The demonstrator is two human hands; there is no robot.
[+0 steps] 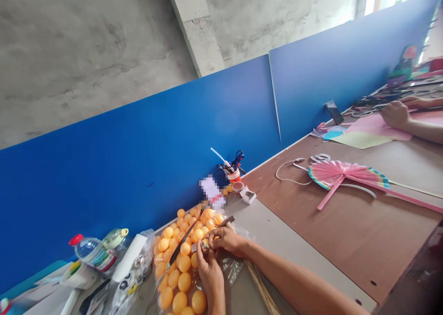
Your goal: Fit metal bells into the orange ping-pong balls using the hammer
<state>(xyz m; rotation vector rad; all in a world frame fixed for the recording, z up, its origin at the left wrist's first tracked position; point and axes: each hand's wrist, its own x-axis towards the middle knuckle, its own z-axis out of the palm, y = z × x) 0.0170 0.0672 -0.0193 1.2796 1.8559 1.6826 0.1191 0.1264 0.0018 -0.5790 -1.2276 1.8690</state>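
Note:
Both hands meet over the right side of a clear bag of orange balls point(184, 282). My left hand point(210, 271) points upward, its thumb and fingers closed round a small shiny object point(205, 246) too small to name. From the right, my right hand point(226, 239) pinches at the same object, its fingertips touching it. A long dark strip point(183, 243) lies across the balls just left of my hands. Thin wooden sticks point(261, 287) lie on the table under my right forearm.
Bottles point(93, 252) and a white roll point(129, 258) stand at the left. Behind my hands are a cup of tools point(234, 175) and a small white box point(248, 195). A pink paper fan point(342, 174) lies right; another person's hands point(396, 114) are beyond it.

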